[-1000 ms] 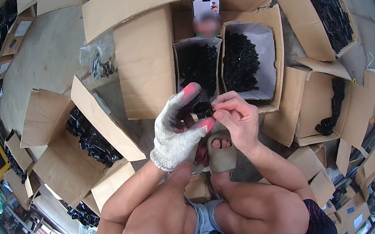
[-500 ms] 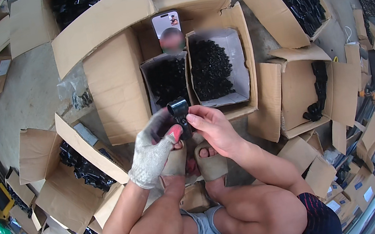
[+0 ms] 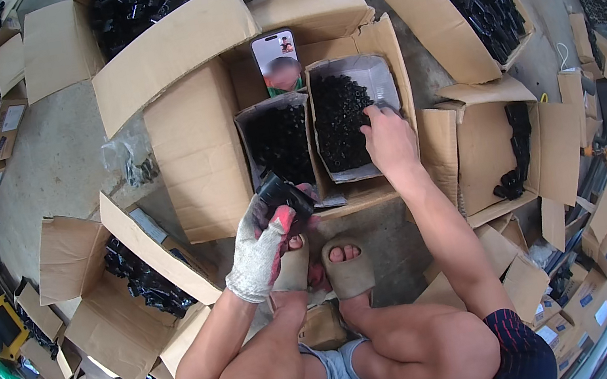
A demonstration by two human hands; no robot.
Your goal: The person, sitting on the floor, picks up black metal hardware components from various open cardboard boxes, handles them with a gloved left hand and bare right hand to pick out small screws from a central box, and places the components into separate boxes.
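Note:
My left hand [image 3: 259,249], in a whitish knit glove with reddish fingertips, is closed around a black plastic fitting [image 3: 285,196] with a tubular part. It holds the fitting tilted, in front of the inner boxes and above my feet. My bare right hand [image 3: 392,141] reaches over the right inner box [image 3: 383,73] at its right side. Its thumb and index finger are apart, close to the small black parts [image 3: 341,123] heaped there; the other fingertips are blurred. Beside it stands the left inner box [image 3: 246,112], which holds more small black parts [image 3: 278,136].
Both inner boxes sit inside a large cardboard box [image 3: 195,155], where a phone [image 3: 276,61] leans at the back. Open cardboard boxes with black parts surround me, including a right-hand box [image 3: 475,161] and a left-hand box [image 3: 107,335]. A plastic bag [image 3: 128,158] lies on the floor.
My right hand has left the black fitting and moved forward and right to the right inner box. My left hand keeps the fitting, now tilted differently.

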